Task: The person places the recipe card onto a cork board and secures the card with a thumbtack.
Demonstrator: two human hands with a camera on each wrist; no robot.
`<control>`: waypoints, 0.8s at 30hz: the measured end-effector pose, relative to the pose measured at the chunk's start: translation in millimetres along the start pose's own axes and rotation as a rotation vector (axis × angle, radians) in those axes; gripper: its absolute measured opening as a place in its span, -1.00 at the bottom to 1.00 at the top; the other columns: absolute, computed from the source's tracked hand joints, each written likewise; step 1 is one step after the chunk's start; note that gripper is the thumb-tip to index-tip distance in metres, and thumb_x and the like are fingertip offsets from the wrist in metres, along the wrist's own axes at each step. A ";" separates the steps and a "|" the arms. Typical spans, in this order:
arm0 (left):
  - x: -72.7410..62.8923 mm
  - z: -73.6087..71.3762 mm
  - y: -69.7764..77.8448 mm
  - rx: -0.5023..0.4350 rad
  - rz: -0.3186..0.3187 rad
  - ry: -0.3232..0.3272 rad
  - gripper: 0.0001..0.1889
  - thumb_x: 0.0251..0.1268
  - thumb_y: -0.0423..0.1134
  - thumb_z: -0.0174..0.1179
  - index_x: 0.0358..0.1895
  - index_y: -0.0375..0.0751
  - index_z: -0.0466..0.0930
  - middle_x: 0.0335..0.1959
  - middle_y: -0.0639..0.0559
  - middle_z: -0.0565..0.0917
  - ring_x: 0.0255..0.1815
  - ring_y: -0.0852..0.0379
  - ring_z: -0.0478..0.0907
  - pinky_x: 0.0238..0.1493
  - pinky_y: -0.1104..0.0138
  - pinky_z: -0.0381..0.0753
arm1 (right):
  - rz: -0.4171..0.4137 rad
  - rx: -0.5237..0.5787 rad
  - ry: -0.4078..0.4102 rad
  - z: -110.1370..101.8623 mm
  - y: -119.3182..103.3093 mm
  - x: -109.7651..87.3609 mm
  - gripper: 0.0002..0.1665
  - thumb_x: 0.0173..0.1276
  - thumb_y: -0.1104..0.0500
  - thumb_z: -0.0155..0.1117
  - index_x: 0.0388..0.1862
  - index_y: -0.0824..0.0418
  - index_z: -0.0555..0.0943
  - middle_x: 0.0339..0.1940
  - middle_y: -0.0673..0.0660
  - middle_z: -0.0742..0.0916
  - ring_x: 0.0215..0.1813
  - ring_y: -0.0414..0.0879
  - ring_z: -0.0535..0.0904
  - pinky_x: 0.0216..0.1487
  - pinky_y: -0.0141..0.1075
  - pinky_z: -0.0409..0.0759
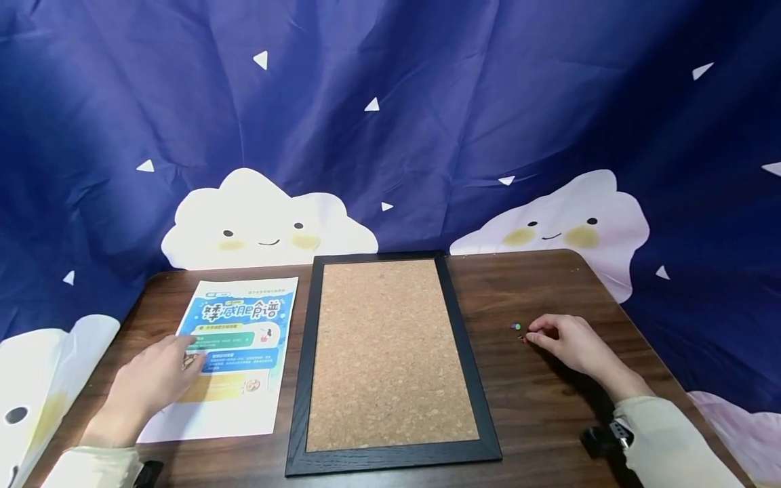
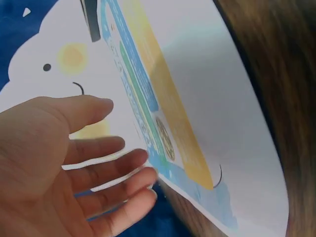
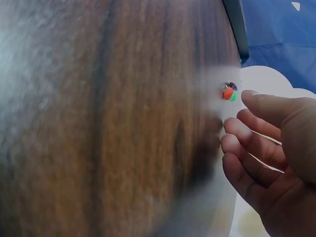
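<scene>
Left hand (image 1: 149,379), relaxed, is over the rectangular colour-printed paper (image 1: 244,359) — right hand (image 1: 576,346), fingers loose, beside small multicoloured round-headed pins (image 3: 228,93).

"What's the table (image 1: 537,420) like?"
"Dark brown wood-grain, rounded corners."
"And on it?"
"A black-framed corkboard (image 1: 390,352) mid-table, a printed weight-loss recipe sheet (image 1: 244,359) to its left, and small purple, green and orange thumbtacks (image 3: 228,94) to its right."

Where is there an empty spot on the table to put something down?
The cork board has nothing on it. On the table, there's bare wood behind the pins, right of the board, and in front, between the board and right sleeve. It's crowded at the pins by the right hand, and on the poster under the left hand.
</scene>
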State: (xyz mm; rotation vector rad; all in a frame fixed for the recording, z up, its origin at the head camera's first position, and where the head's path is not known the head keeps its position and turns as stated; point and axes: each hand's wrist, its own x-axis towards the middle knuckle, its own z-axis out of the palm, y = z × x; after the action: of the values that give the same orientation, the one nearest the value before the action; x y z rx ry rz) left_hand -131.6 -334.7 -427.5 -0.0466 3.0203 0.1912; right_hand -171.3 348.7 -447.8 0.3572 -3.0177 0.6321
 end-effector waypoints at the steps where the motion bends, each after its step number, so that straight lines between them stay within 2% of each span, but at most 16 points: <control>1: 0.3 0.1 -2.7 0.005 -0.012 -0.013 -0.34 0.54 0.03 0.25 0.36 -0.54 0.49 0.26 -0.59 0.57 0.22 -0.61 0.54 0.09 -0.47 0.58 | 0.000 0.002 -0.006 0.6 -0.7 0.5 -0.86 0.42 0.12 0.55 -0.21 0.17 0.80 -0.36 -0.03 0.79 -0.27 -0.15 0.61 -0.20 -0.18 0.60; 5: 2.0 0.4 -12.6 0.015 -0.068 -0.062 -0.20 0.56 0.13 0.19 0.35 -0.68 0.38 0.18 -0.65 0.50 0.15 -0.62 0.50 0.05 -0.46 0.58 | 0.008 0.011 -0.035 2.7 -3.9 3.2 -0.85 0.42 0.10 0.55 -0.25 0.15 0.79 -0.38 -0.05 0.75 -0.29 -0.18 0.55 -0.22 -0.22 0.56; 8: 3.6 0.3 -17.8 0.019 -0.104 -0.095 -0.15 0.55 0.19 0.20 0.26 -0.75 0.37 0.12 -0.67 0.50 0.09 -0.60 0.51 0.01 -0.43 0.60 | 0.028 0.017 -0.063 4.0 -5.4 4.4 -0.87 0.43 0.11 0.53 -0.27 0.14 0.78 -0.38 -0.05 0.73 -0.29 -0.17 0.53 -0.21 -0.23 0.54; 15: 8.8 3.2 -26.6 0.020 -0.117 -0.201 -0.08 0.56 0.31 0.15 0.14 -0.78 0.45 0.05 -0.69 0.52 0.05 -0.57 0.56 0.06 -0.39 0.62 | 0.034 0.020 -0.079 6.5 -4.1 4.3 -0.89 0.43 0.15 0.51 -0.31 0.12 0.76 -0.39 -0.05 0.71 -0.29 -0.16 0.51 -0.22 -0.23 0.52; 21: 10.7 8.0 -33.5 -0.002 -0.151 -0.223 0.03 0.48 0.38 0.19 0.17 -0.84 0.42 0.08 -0.74 0.48 0.06 -0.62 0.54 0.08 -0.40 0.62 | 0.027 0.019 -0.062 8.0 -3.0 4.2 -0.87 0.41 0.17 0.53 -0.34 0.10 0.73 -0.40 -0.07 0.70 -0.28 -0.16 0.51 -0.21 -0.26 0.51; 24: 11.6 9.3 -35.6 -0.016 -0.163 -0.229 0.00 0.49 0.35 0.21 0.16 -0.83 0.42 0.05 -0.71 0.48 0.02 -0.60 0.55 0.07 -0.39 0.62 | 0.012 0.022 -0.052 7.8 -1.7 4.0 -0.84 0.40 0.17 0.55 -0.36 0.08 0.71 -0.40 -0.07 0.69 -0.29 -0.19 0.50 -0.22 -0.28 0.51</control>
State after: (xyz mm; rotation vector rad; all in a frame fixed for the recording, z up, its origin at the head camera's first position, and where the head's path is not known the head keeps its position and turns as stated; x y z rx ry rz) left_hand -140.8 -369.1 -442.4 -0.2535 2.7708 0.1906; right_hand -174.7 343.2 -453.9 0.3619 -3.0672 0.6680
